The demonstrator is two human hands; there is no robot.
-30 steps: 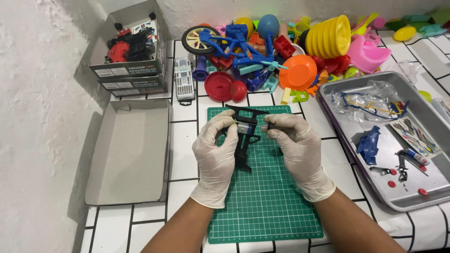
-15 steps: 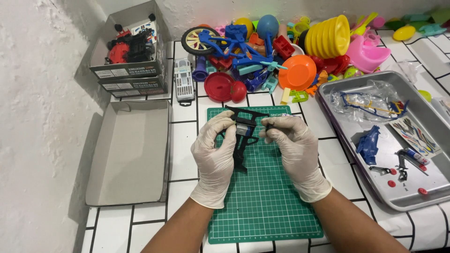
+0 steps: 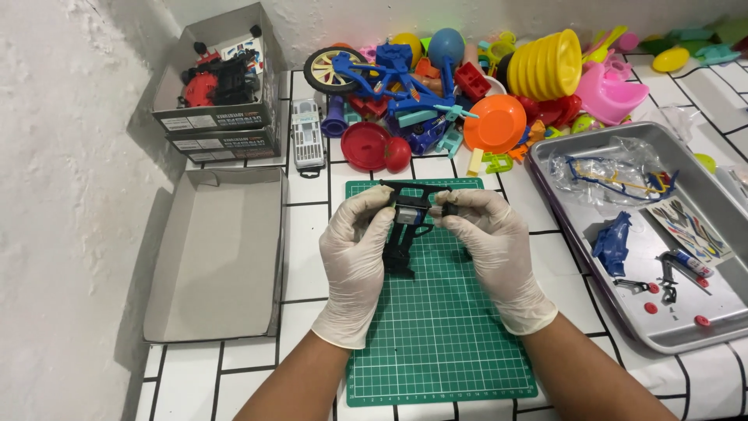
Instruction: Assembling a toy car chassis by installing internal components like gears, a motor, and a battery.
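Observation:
Both my hands wear white gloves and together hold a black plastic toy frame (image 3: 407,226) with a small silver motor in it, above a green cutting mat (image 3: 436,327). My left hand (image 3: 354,249) grips the frame's left side and lower stem. My right hand (image 3: 487,242) pinches the frame's right end, where a small black axle piece sticks out. The frame's lower part hangs down between my hands, close over the mat.
An empty grey cardboard lid (image 3: 218,257) lies left of the mat. Behind it stands a box (image 3: 222,86) of red and black toy parts. A pile of colourful plastic toys (image 3: 467,86) fills the back. A metal tray (image 3: 647,234) with small parts sits at the right.
My hands and the black frame have stayed over the mat's upper part. The fingers have shifted only slightly on the frame.

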